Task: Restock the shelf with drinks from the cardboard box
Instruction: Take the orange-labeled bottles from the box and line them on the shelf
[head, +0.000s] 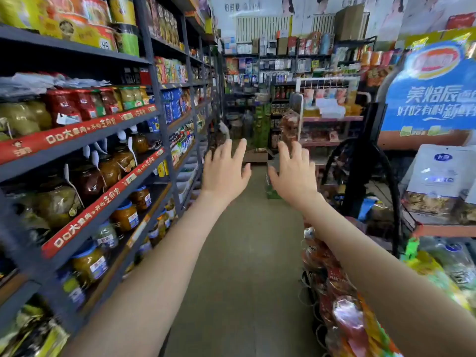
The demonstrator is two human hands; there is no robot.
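From where I stand the job looks barely started, if started at all. The person is in the shop aisle, reaching straight ahead, with the left hand [225,171] and the right hand [293,173] raised side by side over the floor [244,266], near each other but not touching. Both hands are spread, fingers apart and fairly straight, backs turned up toward the head camera, and neither one holds or touches anything.

I cannot pick out the cardboard box with any certainty. There is a low brownish shape [256,156] on the ground at the far end of the aisle, showing just past the fingertips. It might be the box, but it is too small and blurred to say. No drinks are in hand, and I see none waiting on the floor nearby.

The shelf [85,132] along the left is packed with jars [109,170] and red packets [74,104]; on the right hang bags of snacks [345,313]. Which shelf is meant for the drinks I cannot tell. So by my reckoning everything is left to do: get to the box, lift the drinks out, and set them in place
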